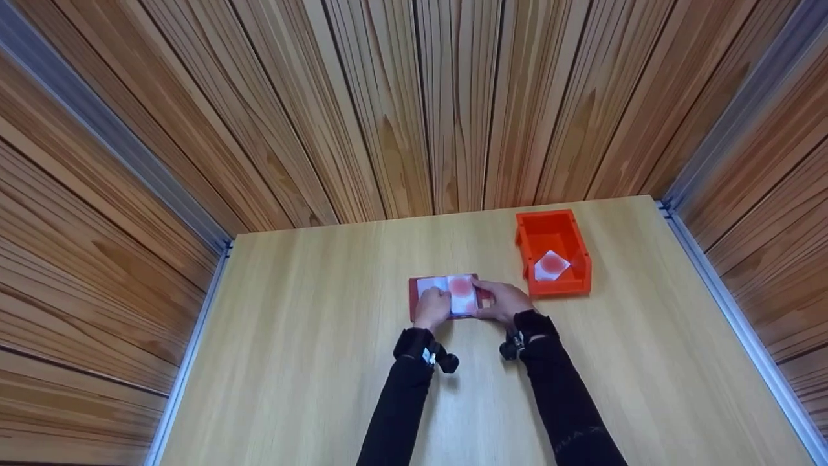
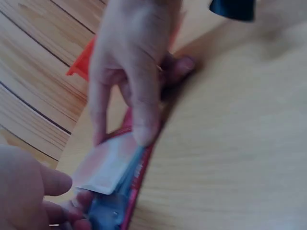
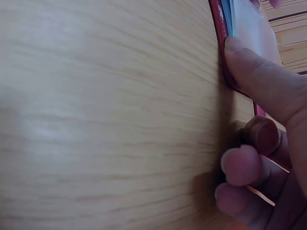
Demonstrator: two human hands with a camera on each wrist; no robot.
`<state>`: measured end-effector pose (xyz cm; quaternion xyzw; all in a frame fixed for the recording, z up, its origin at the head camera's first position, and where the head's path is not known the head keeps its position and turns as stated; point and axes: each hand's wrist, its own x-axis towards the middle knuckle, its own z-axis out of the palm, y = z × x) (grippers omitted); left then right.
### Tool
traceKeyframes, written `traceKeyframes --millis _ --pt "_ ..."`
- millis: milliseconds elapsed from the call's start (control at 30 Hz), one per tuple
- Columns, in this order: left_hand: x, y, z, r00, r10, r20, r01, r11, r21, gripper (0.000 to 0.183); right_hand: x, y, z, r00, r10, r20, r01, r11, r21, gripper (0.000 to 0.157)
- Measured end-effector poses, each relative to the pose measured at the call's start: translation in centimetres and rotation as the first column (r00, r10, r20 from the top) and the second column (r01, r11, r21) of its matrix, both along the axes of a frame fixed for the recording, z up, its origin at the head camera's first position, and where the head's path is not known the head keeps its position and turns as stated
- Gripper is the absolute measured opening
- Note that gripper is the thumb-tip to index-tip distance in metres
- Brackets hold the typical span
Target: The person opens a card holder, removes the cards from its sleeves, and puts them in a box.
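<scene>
A small red-covered card album (image 1: 414,301) lies spread on the table, with clear sleeve pages over it. On its right side is a white card with a red round print (image 1: 461,287). My right hand (image 1: 504,301) holds this card by two opposite edges, thumb on the near edge and forefinger on the far one; its other fingers are curled. My left hand (image 1: 432,307) rests over the album's left part, curled fingers gripping at the clear sleeve beside the card. In the left wrist view the card (image 2: 108,163) tilts over the bluish sleeves (image 2: 108,211).
An orange-red open bin (image 1: 559,233) stands on the table behind and right of my right hand. Inside it lies another white card with a red circle (image 1: 551,265). Wood-plank walls (image 1: 401,116) with metal rails (image 1: 194,349) enclose the table (image 1: 304,362).
</scene>
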<state>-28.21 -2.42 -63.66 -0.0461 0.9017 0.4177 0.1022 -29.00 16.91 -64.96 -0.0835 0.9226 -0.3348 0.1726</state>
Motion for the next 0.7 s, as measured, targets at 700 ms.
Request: traceKeyframes --millis 700 --pt "0.7 0.4 -1.5 0.979 -0.026 -0.201 -0.011 0.983 -0.184 0.015 0.2 -0.1 0.1 1.000 -0.004 -0.005 0.004 1.000 -0.012 0.078"
